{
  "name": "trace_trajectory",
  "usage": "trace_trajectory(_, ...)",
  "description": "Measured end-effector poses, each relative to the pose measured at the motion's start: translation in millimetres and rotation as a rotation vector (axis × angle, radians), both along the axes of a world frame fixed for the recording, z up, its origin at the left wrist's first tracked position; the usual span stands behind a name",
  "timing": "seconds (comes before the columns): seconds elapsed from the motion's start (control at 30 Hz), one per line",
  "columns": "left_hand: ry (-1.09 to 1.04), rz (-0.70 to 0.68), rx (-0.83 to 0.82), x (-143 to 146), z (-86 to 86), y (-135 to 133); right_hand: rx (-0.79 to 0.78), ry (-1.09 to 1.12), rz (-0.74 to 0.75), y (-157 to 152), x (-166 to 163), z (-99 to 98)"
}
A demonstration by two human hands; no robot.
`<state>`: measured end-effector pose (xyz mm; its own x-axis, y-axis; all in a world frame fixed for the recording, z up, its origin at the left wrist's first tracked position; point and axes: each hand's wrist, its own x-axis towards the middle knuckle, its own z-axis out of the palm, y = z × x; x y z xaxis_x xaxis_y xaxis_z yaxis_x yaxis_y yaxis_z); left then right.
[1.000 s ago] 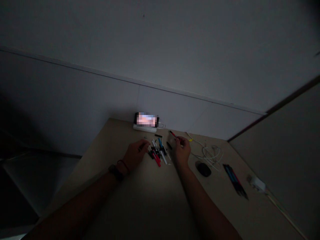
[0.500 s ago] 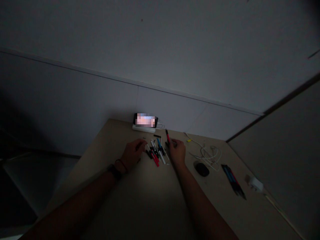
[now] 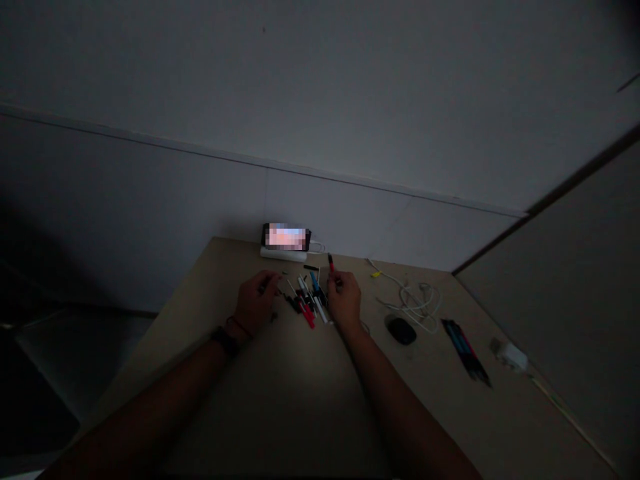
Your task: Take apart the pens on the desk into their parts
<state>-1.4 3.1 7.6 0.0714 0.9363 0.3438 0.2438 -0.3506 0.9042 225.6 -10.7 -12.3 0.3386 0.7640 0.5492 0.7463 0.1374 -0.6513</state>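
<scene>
My right hand (image 3: 345, 298) is closed around a red-and-black pen (image 3: 331, 263), whose dark end sticks up past the fingers. My left hand (image 3: 254, 299) is pinched with thumb and fingertips together at the left side of the heap; whatever it grips, if anything, is too small and dark to make out. Between the hands lies a loose pile of pen parts: a red barrel (image 3: 309, 315), a white barrel (image 3: 320, 310), a blue piece (image 3: 314, 280), black pieces (image 3: 292, 304) and thin refills. A short black piece (image 3: 311, 268) rests just behind them.
A lit phone (image 3: 286, 238) leans at the wall on a white block (image 3: 283, 255). To the right are a white cable (image 3: 415, 307), a black mouse (image 3: 401, 331), a row of pens (image 3: 465, 352) and a white plug (image 3: 514, 357). The light is dim.
The right hand, still holding the red-and-black pen, has shifted slightly left toward the pile. My left hand stays pinched at the heap's left side. The view has shifted a little.
</scene>
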Motion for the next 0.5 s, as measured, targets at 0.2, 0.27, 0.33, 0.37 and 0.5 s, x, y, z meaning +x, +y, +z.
trace_trajectory(0.2, -0.012, 0.090, -0.003, -3.2, -2.4, 3.5, -0.005, 0.065, 0.217, -7.3, -20.2, 3.8)
trace_trajectory(0.27, -0.022, 0.138, 0.007, -5.8, -2.7, 5.6, -0.017, 0.061, 0.276, -9.9, -27.2, 4.4)
trace_trajectory(0.33, -0.039, 0.186, 0.011, -9.2, -3.6, 8.3, -0.033, 0.051, 0.314, -12.3, -33.6, 4.9)
trace_trajectory(0.37, -0.051, 0.212, 0.009, -11.1, -4.3, 9.8, -0.044, 0.042, 0.326, -13.4, -36.6, 5.1)
trace_trajectory(0.5, -0.067, 0.294, 0.015, -18.5, -7.6, 15.0, -0.099, -0.003, 0.424, -17.9, -47.4, 6.7)
